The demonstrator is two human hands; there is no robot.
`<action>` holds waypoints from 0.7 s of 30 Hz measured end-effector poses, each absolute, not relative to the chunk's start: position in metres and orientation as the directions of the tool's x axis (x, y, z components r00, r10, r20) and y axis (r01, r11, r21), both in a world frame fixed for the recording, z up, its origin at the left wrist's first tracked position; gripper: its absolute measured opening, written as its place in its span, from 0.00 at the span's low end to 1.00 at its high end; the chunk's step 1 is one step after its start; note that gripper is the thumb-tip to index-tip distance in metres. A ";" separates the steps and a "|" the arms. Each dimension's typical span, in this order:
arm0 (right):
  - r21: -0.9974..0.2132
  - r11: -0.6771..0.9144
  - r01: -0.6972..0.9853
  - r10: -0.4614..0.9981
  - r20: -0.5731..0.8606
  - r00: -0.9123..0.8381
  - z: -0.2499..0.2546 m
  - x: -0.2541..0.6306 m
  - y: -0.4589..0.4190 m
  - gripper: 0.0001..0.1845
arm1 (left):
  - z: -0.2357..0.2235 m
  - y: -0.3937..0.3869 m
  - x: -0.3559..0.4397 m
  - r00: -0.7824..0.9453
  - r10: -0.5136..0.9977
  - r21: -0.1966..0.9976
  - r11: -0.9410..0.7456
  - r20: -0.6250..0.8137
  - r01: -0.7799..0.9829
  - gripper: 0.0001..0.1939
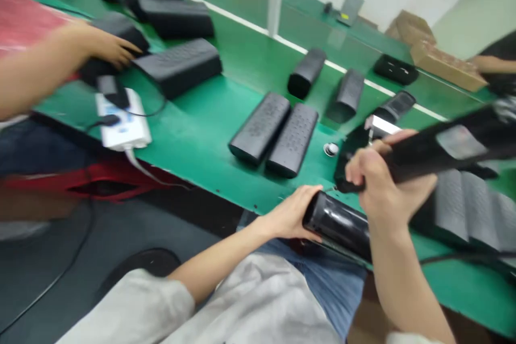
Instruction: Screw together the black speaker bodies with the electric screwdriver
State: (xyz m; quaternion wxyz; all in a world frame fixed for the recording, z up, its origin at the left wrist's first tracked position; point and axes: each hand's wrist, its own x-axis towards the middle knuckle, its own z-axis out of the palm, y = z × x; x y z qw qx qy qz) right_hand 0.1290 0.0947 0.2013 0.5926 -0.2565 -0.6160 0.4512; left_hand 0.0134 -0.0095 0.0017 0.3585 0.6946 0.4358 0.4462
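Note:
My left hand (pixel 291 214) is closed around the left end of a glossy black tube-shaped housing (pixel 342 221), which lies at the bench's front edge. My right hand (pixel 379 174) grips a long black electric screwdriver (pixel 439 145) with a pale label on its body. The tool lies tilted, its thin bit pointing left at the housing's end beside my left fingers. Whether the bit touches a screw cannot be made out. Behind my right hand is a dark object with a silvery block (pixel 382 127), partly hidden.
Two black perforated cases (pixel 260 128) lie side by side on the green bench (pixel 209 134). A small round metal part (pixel 331 149) is near them. More grey cases (pixel 451 204) stand at right. At left, a co-worker's hand (pixel 108 48) rests on a black case behind a white power strip (pixel 123 123).

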 end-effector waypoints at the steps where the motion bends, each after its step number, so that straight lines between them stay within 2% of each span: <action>1: -0.856 0.456 -0.243 0.848 0.501 -0.173 0.198 0.130 0.094 0.17 | 0.000 -0.008 0.014 0.225 0.923 0.888 -0.367 0.311 0.276 0.71; 8: -0.860 0.411 -0.303 0.846 0.484 -0.224 0.197 0.135 0.095 0.17 | -0.004 -0.005 0.020 0.204 0.927 0.896 -0.362 0.316 0.257 0.73; 13: -0.884 0.406 -0.230 0.883 0.445 -0.148 0.197 0.134 0.094 0.19 | -0.011 -0.003 0.022 0.215 0.939 0.915 -0.320 0.270 0.248 0.80; 16: -0.913 0.370 -0.171 0.915 0.390 -0.101 0.199 0.132 0.090 0.18 | -0.014 -0.002 0.025 0.194 0.947 0.919 -0.302 0.258 0.252 0.80; 18: -0.928 0.350 -0.131 0.930 0.360 -0.066 0.201 0.131 0.086 0.17 | -0.017 -0.001 0.027 0.188 0.950 0.922 -0.292 0.250 0.252 0.80; 21: -0.920 0.384 -0.080 0.920 0.388 -0.048 0.199 0.130 0.085 0.13 | -0.022 0.007 0.028 0.190 0.953 0.925 -0.280 0.236 0.257 0.82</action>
